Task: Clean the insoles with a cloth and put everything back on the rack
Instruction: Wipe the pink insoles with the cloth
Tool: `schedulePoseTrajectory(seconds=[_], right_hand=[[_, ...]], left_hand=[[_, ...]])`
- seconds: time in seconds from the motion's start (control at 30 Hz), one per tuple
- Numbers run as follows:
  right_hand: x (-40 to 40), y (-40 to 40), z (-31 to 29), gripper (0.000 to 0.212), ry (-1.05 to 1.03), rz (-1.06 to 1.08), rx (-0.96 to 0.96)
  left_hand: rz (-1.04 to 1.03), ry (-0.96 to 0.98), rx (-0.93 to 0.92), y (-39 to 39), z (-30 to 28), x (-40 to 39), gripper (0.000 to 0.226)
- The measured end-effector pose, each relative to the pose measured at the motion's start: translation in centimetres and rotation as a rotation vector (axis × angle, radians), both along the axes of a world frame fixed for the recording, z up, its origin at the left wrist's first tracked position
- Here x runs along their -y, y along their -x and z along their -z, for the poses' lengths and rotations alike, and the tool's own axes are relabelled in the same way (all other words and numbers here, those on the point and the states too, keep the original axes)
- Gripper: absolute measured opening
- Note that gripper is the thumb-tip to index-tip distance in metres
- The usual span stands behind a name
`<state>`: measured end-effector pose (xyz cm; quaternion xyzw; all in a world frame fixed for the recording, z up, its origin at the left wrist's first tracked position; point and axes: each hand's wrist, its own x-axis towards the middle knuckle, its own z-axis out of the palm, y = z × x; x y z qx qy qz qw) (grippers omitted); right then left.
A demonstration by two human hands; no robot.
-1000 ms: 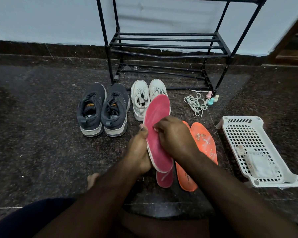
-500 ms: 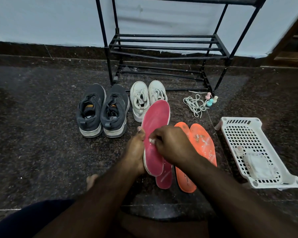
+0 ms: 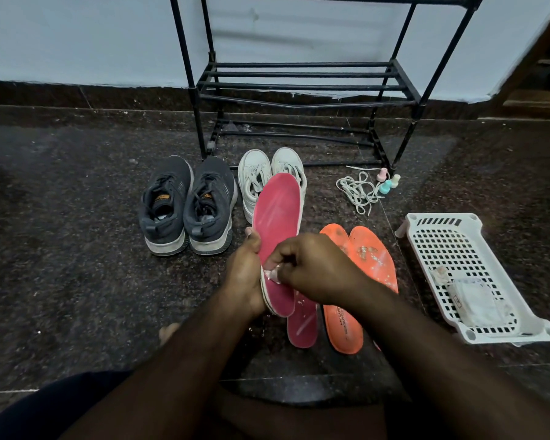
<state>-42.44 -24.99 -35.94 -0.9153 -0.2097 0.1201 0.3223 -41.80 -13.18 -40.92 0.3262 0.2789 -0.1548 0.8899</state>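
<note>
Holding the pink insole [image 3: 278, 217] upright in my left hand [image 3: 245, 274], I pinch a small cloth [image 3: 272, 274] (barely visible) against it with my right hand [image 3: 315, 268], orange insoles [image 3: 367, 258] lying right.

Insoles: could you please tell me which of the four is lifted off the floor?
The pink insole gripped by the left hand; the other pink one and both orange insoles lie flat.
</note>
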Motion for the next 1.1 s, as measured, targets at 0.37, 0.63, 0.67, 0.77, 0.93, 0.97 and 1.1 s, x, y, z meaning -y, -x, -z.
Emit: schedulePoseTrajectory(seconds=[0.37,0.63,0.67,0.77,0.93,0.97,1.1], right_hand=[[-1.8,1.1,0.4,0.020,0.077,0.041,0.039],[-0.3,0.7,-0.2,0.010,-0.045,0.158,0.073],[-0.7,0.9,0.0,0.014,0.011,0.130,0.087],[-1.6,1.8,0.4,0.018,0.072,0.066,0.012],[0.0,0.8,-0.3,0.010,-0.218,0.165,-0.133],[0.2,0.5,-0.1,0.009,-0.234,0.210,-0.055],[0.0,-0.3,0.8,0.021,-0.193,0.198,0.173]], left_hand=[[-0.022,0.092,-0.044,0.1,-0.2,-0.4,0.079],[0.026,0.118,0.034,0.1,-1.0,-1.0,0.078],[0.008,0.128,0.021,0.0,-0.9,-0.9,0.077],[-0.028,0.129,0.006,-0.1,-1.0,-1.1,0.077],[-0.026,0.120,0.023,-0.3,-1.0,-1.3,0.075],[-0.030,0.115,0.039,-0.2,-1.0,-1.2,0.073],[0.012,0.204,0.086,0.6,-1.1,-0.4,0.064]])
